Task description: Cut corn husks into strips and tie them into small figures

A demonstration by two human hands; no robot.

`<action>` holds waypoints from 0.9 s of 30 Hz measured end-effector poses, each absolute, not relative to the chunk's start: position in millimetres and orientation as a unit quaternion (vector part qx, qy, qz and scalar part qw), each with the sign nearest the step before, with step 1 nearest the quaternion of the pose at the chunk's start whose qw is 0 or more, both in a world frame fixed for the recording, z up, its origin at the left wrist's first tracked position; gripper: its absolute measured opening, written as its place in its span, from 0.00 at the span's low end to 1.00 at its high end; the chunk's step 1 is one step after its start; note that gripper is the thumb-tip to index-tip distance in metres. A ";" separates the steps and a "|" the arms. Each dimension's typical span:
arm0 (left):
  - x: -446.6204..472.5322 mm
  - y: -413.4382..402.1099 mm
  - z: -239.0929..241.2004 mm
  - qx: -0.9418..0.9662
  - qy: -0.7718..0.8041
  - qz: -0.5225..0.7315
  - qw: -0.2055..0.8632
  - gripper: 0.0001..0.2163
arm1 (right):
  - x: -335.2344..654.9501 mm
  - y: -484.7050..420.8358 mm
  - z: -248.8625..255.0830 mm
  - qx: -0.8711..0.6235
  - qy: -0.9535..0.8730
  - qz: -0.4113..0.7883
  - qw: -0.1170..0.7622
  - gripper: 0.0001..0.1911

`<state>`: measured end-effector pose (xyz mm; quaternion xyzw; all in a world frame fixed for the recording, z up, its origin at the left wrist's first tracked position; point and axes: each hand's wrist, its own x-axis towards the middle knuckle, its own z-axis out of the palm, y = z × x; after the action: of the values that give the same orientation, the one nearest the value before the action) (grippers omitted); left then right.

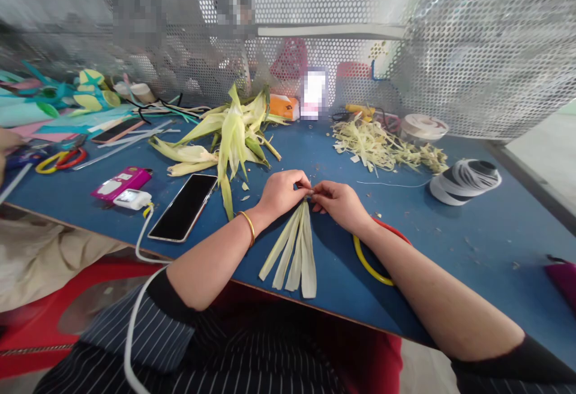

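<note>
Both my hands meet at the top of a small bundle of pale husk strips point(294, 250) that fans out toward me on the blue table point(472, 244). My left hand point(282, 191) is closed, pinching the gathered upper ends of the strips. A gold bangle sits on that wrist. My right hand point(338, 201) is also closed, its fingertips pinched at the same spot, touching the left fingers. What thin thing it may hold there is too small to make out. My right wrist lies over yellow-and-red scissor handles point(368, 262).
A heap of green corn husks point(231, 133) lies beyond my hands, a black phone point(183, 207) and a pink device with a white charger point(122, 185) at the left. Shredded husk scraps point(387, 148) and a ribbon roll point(465, 181) are at the right. Perforated metal screens stand behind.
</note>
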<state>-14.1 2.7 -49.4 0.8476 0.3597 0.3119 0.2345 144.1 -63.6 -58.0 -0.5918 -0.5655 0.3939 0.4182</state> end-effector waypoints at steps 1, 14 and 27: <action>-14.4 3.0 -48.9 0.846 0.361 0.310 0.242 0.01 | 144.1 -64.2 -57.5 -0.592 -0.570 0.386 0.418 0.03; -25.2 14.0 -38.8 0.830 0.404 0.265 0.280 0.04 | 153.7 -72.9 -46.8 -0.626 -0.625 0.326 0.335 0.07; -32.1 22.1 -39.2 0.819 0.475 0.234 0.221 0.08 | 161.6 -76.1 -31.3 -0.477 -0.676 0.417 0.376 0.05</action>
<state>-32.1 22.1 -39.2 0.8190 0.4750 0.2339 0.2210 161.6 -76.1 -31.3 -0.4774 -0.6759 0.4168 0.3762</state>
